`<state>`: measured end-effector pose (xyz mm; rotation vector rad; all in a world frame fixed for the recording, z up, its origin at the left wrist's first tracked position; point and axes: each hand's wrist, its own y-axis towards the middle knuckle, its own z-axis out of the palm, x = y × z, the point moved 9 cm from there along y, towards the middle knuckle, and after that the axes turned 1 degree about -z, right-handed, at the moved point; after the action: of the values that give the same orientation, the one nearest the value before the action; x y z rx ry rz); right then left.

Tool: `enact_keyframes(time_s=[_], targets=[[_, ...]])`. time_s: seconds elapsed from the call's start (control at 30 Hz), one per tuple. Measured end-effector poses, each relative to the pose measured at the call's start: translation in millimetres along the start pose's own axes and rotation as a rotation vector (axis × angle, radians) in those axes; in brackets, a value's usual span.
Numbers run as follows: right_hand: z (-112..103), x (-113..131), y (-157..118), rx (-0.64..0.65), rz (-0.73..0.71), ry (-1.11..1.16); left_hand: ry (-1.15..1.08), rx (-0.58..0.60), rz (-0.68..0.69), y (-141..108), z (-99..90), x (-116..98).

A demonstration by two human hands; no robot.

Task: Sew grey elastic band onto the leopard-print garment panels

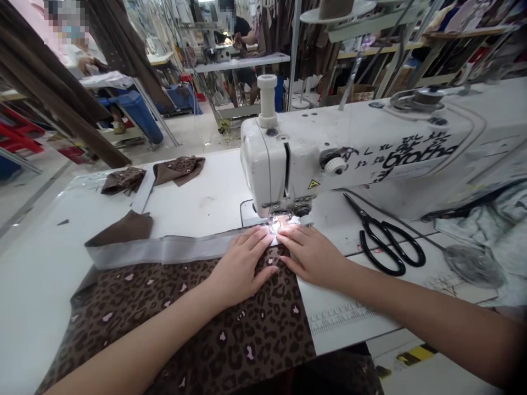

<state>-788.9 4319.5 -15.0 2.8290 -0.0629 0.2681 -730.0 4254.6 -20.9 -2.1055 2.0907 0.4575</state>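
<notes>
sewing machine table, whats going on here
A person's left hand and right hand rest flat on brown leopard-print fabric, close to the presser foot of a white Brother sewing machine. A grey fabric band lies along the fabric's top edge. Black-handled scissors sit to the right, brown fabric pieces lie further back, and a co-worker is at another table behind.

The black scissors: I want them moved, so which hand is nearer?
Right. The right hand lies left of the black scissors; the left hand lies farther away, beyond the right hand.
</notes>
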Motion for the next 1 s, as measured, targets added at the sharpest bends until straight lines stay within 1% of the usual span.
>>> enact_keyframes(time_s=[0.1, 0.23, 0.43, 0.6, 0.8, 1.0], targets=[[-1.7, 1.3, -5.4, -0.038, -0.006, -0.013, 0.006, 0.008, -0.009, -0.9, 1.8, 2.0], [-4.7, 2.3, -6.6, -0.049, -0.018, -0.019, 0.007, -0.003, -0.007, -1.1, 2.3, 3.6], [-1.2, 2.8, -3.9, 0.000, -0.019, -0.009, 0.031, 0.009, -0.007, -0.4, 3.7, 3.0], [-0.8, 3.4, -3.8, 0.012, -0.031, -0.012, 0.052, 0.003, -0.027, -1.4, 3.4, 2.1], [-0.1, 0.4, -1.8, 0.052, 0.010, -0.009, 0.067, 0.021, -0.048, -2.1, 4.4, 1.0], [-0.5, -0.3, -1.9, 0.065, 0.015, -0.025, 0.089, 0.028, -0.046, -1.2, 5.1, 1.5]])
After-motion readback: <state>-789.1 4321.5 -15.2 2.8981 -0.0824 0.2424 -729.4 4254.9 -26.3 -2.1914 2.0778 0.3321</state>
